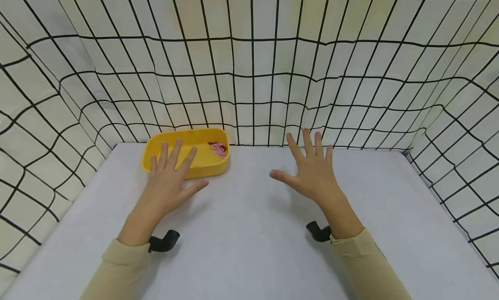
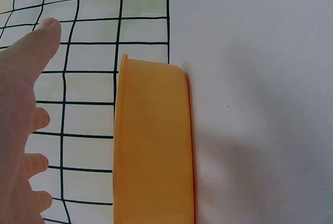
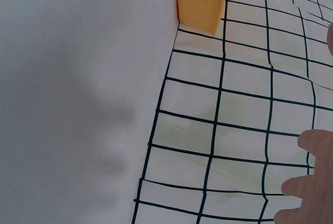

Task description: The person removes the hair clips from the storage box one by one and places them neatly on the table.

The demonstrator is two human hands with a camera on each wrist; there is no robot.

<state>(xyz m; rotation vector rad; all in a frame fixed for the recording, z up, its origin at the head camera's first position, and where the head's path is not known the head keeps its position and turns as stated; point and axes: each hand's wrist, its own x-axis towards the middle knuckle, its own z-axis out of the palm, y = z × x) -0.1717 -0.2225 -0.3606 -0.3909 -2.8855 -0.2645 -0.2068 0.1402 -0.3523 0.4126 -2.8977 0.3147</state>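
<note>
A yellow tray [image 1: 202, 165] is set on the white tabletop [image 1: 249, 248], close to the gridded back wall [image 1: 249, 74]. Small pink pieces [image 1: 218, 148] are seen in the tray's right end. The left hand [image 1: 171, 178] is held flat in front of the tray with fingers spread straight, its fingertips over the near rim; nothing is gripped. The right hand [image 1: 312, 170] is kept well to the right of the tray, fingers likewise splayed and empty.
</note>
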